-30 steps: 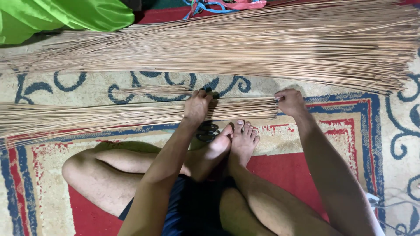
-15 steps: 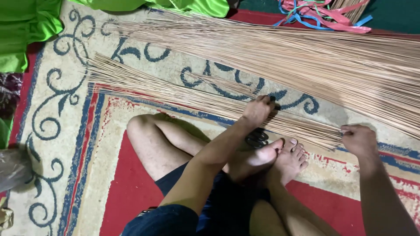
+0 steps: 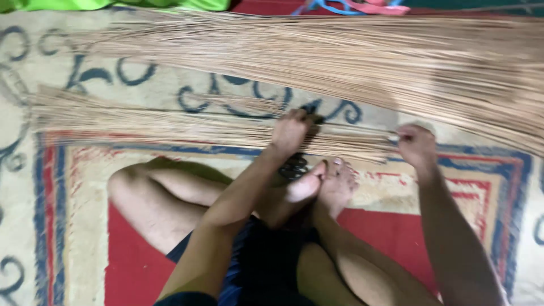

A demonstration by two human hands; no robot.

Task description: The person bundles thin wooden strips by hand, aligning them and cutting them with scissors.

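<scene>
- Sitting cross-legged on a patterned rug (image 3: 68, 226), the person is working a small bundle of thin brown sticks (image 3: 170, 122) that is lying across the rug just in front of the bare feet (image 3: 323, 187)
- The left hand (image 3: 292, 131) is pressing down on the bundle near its thick end, fingers curled over the sticks; the view is blurred, so whether they are closing fully around the bundle cannot be told
- The right hand (image 3: 416, 144) is sitting at the very end of the same bundle, fingers bunched as if pinching the stick ends, though how tightly cannot be told
- Judging by both hands sitting at one end, the step in hand looks like gathering and evening up the stick ends into one tidy bunch
- The next move is probably calling for a firm squeeze with one hand while the other is aligning stray sticks, since loose ones could be slipping out sideways
- A much larger heap of sticks (image 3: 368, 62) is spreading across the rug beyond the bundle, well apart from the hands
- A small dark object (image 3: 293, 167) is lying between the left wrist and the feet; its kind is unclear
- No packages, labels or signs are showing; only a green cloth (image 3: 113, 4) along the top left edge and blue and pink sandals (image 3: 362, 7) at the top
</scene>
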